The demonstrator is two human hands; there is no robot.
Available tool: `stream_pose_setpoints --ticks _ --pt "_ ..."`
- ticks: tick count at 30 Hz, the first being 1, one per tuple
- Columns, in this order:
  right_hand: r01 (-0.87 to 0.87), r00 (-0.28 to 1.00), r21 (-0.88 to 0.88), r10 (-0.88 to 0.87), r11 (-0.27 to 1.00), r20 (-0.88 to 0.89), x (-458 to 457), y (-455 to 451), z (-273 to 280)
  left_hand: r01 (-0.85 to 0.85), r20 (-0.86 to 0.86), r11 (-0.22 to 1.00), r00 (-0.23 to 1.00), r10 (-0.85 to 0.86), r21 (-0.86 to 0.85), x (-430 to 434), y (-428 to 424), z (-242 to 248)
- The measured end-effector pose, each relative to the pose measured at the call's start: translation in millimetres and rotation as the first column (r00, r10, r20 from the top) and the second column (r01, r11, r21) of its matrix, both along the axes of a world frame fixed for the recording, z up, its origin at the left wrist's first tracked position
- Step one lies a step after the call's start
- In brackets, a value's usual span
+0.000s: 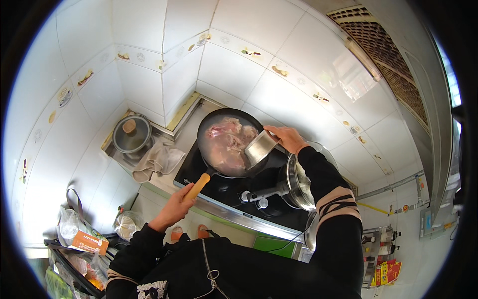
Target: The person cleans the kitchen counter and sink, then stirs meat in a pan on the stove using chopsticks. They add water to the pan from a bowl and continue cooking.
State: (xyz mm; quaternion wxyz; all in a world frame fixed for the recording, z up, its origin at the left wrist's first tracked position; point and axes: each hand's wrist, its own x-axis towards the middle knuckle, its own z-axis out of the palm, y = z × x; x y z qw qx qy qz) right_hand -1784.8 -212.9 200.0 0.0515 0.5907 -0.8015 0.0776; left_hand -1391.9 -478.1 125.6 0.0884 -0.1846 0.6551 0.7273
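A dark wok (pixel 203 149) sits on the left side of a black glass cooktop (pixel 224 188), with pieces of raw-looking meat (pixel 227 144) in cloudy liquid inside it. My left hand (pixel 175 207) grips the wok's wooden handle (pixel 198 187). My right hand (pixel 285 137) holds a small metal bowl (pixel 260 148) tipped over the wok's right side, its wide rim low by the liquid. Whether anything runs out of the bowl cannot be made out. Steam blurs part of the meat.
A steel pan (pixel 304 187) with a dark handle stands right of the wok, partly behind my right arm. Left, a lidded pot (pixel 131 136) stands beside a crumpled cloth (pixel 158 159). A range hood (pixel 422 74) hangs at upper right. A rack (pixel 379 258) holds bottles. Bags fill a black rack (pixel 71 269).
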Motion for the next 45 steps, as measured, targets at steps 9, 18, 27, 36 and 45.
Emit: stream_pose_setpoints --ticks 9,18,27,36,45 --pt "0.164 0.980 0.023 -0.166 0.986 0.107 17 8 -16 -0.004 0.018 0.999 1.000 0.004 0.048 -1 -1 1" --pt "0.260 0.952 0.003 -0.256 0.966 0.168 38 -1 -22 0.006 0.031 0.998 0.999 -0.008 0.063 -1 -2 10" --pt "0.387 0.918 -0.056 -0.379 0.920 0.114 40 -31 22 -0.002 0.039 0.993 0.999 -0.002 0.119 1 -2 9" --pt "0.531 0.842 -0.147 -0.539 0.835 -0.015 11 -68 -7 -0.004 0.042 0.991 0.999 -0.002 0.136 1 -2 6" --pt "0.636 0.758 -0.132 -0.647 0.760 -0.075 7 -73 -36 0.007 0.021 0.991 1.000 -0.010 0.136 0 -4 -2"
